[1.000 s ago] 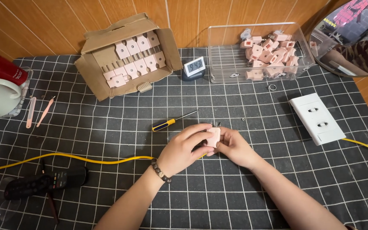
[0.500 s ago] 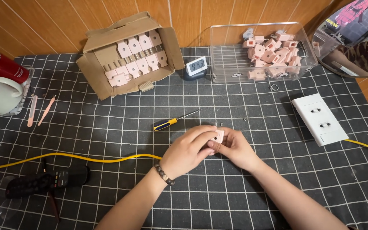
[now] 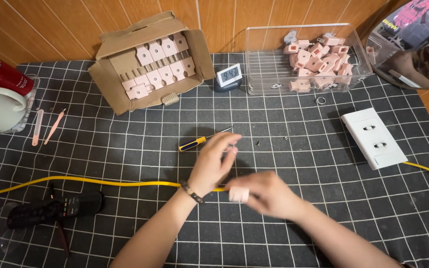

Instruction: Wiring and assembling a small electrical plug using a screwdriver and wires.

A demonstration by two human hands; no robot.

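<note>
My right hand is motion-blurred and closed around a small pale pink plug part, just above the checked mat near the yellow cable. My left hand hovers beside it with fingers spread and bent, holding nothing that I can see, its fingertips close to a yellow-handled screwdriver lying on the mat. A tiny screw lies to the right of the screwdriver tip.
An open cardboard box of pink plugs stands at the back left, a clear bin with more at the back right, a small digital clock between. A white socket block lies right. A white mug, tweezers and black remote lie left.
Both hands were together around the pink part. Now they have parted: the right hand has drawn the part down toward me, and the left hand has let go and lifted.
</note>
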